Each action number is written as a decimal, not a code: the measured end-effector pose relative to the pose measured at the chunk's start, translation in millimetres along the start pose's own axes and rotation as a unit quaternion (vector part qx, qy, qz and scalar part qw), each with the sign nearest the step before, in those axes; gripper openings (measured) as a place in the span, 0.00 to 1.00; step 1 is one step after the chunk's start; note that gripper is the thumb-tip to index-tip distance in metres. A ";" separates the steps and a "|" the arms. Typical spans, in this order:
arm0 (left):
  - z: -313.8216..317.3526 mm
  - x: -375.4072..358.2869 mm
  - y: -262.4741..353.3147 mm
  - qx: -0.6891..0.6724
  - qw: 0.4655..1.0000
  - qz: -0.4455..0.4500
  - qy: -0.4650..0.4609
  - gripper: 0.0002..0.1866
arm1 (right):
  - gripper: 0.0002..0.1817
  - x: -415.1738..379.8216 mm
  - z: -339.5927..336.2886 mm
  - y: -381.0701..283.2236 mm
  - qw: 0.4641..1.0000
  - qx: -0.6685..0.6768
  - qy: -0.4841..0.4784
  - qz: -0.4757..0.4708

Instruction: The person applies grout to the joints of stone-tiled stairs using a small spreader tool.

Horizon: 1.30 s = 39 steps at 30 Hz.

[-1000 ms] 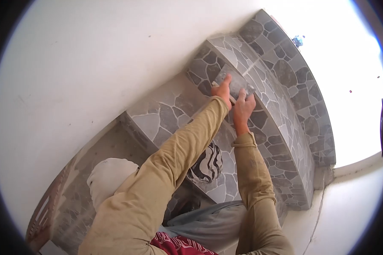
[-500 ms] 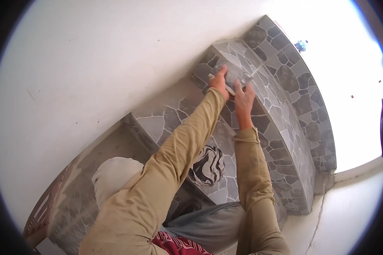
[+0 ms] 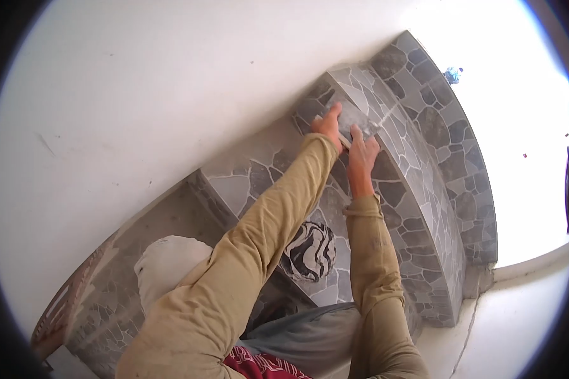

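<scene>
Both arms reach forward to a flat grey slab (image 3: 353, 117) at the top step of a stone-patterned staircase. Its upper face looks dusty or smeared. My left hand (image 3: 328, 129) grips the slab's near left side, with the thumb on top. At the near right side, my right hand (image 3: 362, 155) closes on the edge, thumb pointing up over it. Most fingers of both hands are hidden beneath or behind the slab. It is held over or against the edge of the step (image 3: 395, 142); contact cannot be made out.
A pale wall (image 3: 139, 95) runs along the left. A curved stone-patterned riser (image 3: 452, 139) rises on the right. Below my arms lie a rounded black-and-white patterned bundle (image 3: 311, 251) and a white rounded cloth-like thing (image 3: 167, 265). A brown slatted piece (image 3: 63, 312) stands lower left.
The view has shifted slightly, so the stairs appear a little lower and to the right. Both hands keep hold of the slab, the right fingers slightly more bent.
</scene>
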<state>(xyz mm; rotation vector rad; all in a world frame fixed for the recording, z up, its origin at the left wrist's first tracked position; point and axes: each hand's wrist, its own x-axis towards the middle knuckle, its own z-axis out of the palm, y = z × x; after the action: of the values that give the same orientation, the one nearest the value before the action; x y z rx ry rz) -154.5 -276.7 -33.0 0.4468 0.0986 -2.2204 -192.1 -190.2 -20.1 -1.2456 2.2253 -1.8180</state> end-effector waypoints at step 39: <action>5.2 31.3 23.5 0.009 0.999 0.052 0.010 0.21 | 0.15 21.8 32.4 -11.5 0.996 -0.056 -0.052 -0.053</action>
<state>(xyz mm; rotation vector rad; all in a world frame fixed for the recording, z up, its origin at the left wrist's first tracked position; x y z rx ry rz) -156.0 -315.9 -37.2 0.4743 0.0653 -2.1173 -185.4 -229.3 -11.2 -1.4680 2.2731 -1.6375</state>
